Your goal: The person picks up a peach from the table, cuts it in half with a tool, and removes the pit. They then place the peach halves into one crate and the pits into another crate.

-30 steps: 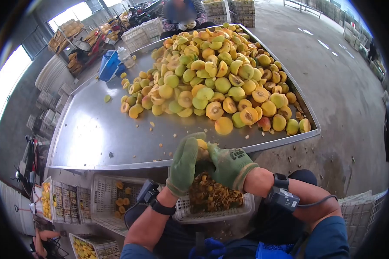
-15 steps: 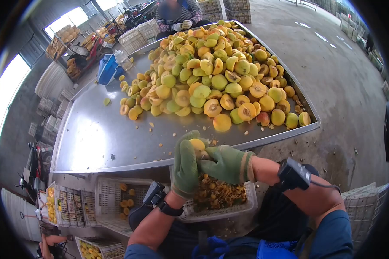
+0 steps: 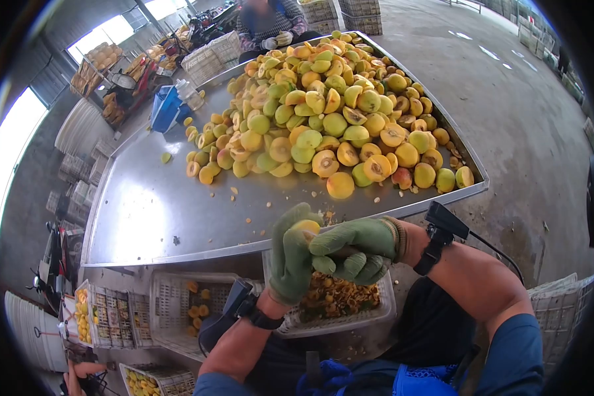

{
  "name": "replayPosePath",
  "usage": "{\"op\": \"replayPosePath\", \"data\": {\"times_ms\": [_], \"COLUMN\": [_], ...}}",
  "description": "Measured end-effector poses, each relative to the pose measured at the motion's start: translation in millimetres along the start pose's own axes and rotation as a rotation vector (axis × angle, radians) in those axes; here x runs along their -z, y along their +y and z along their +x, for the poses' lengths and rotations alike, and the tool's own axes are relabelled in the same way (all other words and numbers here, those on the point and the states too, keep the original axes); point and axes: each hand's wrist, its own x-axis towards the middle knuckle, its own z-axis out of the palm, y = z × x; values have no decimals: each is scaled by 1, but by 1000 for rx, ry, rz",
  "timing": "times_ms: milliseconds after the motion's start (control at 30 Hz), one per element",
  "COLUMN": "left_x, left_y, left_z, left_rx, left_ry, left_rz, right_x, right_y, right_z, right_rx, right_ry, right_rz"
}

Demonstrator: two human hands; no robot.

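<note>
Near side of tabletop (image 3: 198, 231): left hand (image 3: 289, 257) clamped on yellow fruit (image 3: 307, 227); right hand (image 3: 353, 244), against left, had turned, fingers curled more than before.

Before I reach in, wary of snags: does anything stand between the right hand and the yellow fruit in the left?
Nothing visible does: the right hand has its fingers close beside the yellow fruit in the left hand. Whether they touch it, I cannot tell.
</note>
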Motion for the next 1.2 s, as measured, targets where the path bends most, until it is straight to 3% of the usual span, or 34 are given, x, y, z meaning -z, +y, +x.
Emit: {"op": "replayPosePath", "data": {"times_ms": [100, 200, 233, 367, 500, 600, 700, 800, 900, 967, 1067, 1133, 1200], "left_x": [10, 21, 27, 42, 45, 33, 23, 22, 35, 39, 63, 92, 135], "left_y": [5, -3, -4, -1, -7, -4, -1, -5, -2, -8, 2, 1, -28], "left_z": [-6, -2, -3, -4, -8, -11, -11, -13, -10, -12, -10, -14, -36], "left_rx": [324, 403, 435, 529, 518, 572, 558, 472, 483, 466, 654, 454, -136], "left_ry": [-37, 44, 46, 85, 97, 91, 60, 47, 21, 69, 8, -128, -318], "left_rz": [-482, -567, -592, -630, -560, -600, -607, -339, -313, -344, -361, -75, 506], "right_x": [-2, -16, -21, -19, -26, -29, -27, -26, -37, -26, -25, -22, -10], "right_y": [4, -5, -6, 6, 10, 18, 22, 21, 13, 17, 16, 17, 29], "right_z": [-8, -19, -16, 1, 19, 25, 27, 23, 12, 8, 6, 6, 5], "right_rx": [48, -173, -237, -411, 316, 367, 441, 217, -191, -124, -136, -120, -43], "right_ry": [35, 176, 292, 551, 662, 838, 856, 869, 786, 821, 808, 778, 751], "right_rz": [-184, -399, -679, -969, -1228, -1401, -1430, -1572, -1683, -1654, -1638, -1672, -1714]}}
